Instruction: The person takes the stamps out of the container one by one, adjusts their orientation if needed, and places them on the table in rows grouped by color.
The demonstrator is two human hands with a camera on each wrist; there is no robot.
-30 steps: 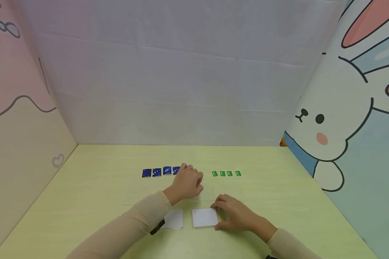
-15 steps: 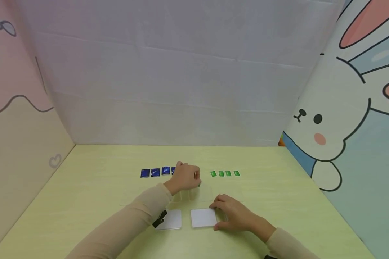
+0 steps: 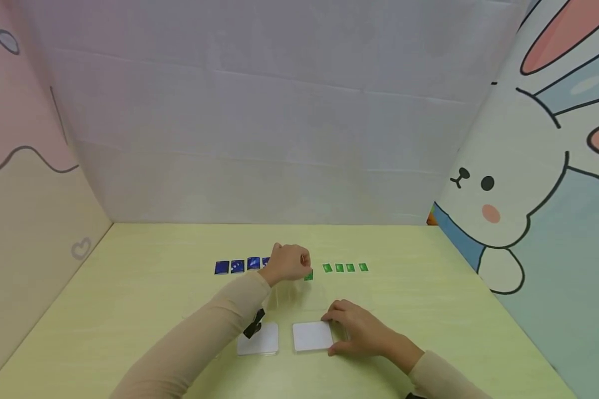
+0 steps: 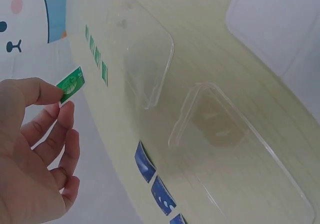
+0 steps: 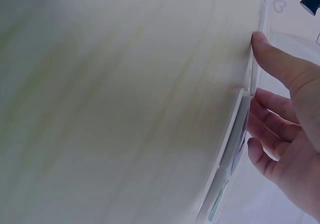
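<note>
In the head view my left hand [image 3: 289, 261] is raised over the far part of the table, between a row of blue cards [image 3: 237, 266] and a row of small green cards [image 3: 339, 267]. Its thumb and index finger pinch one green card [image 4: 71, 85] by a corner, the other fingers loosely bent. My right hand [image 3: 359, 330] spans the right end of a flat white-topped clear case [image 3: 313, 336], fingertips at its far corner and thumb at the near one. The right wrist view shows the thumb [image 5: 275, 59] and fingers along the case's thin edge.
Shallow clear plastic trays [image 4: 240, 129] lie between the hands and the card rows, faint in the head view. A second white-topped case [image 3: 258, 339] sits left of the held one, partly behind the left forearm. Printed panels [image 3: 524, 221] wall the sides.
My left hand has risen slightly and turned, and the pinched green card, hidden at first, now shows below its fingers. My right hand stays at the white-topped case.
</note>
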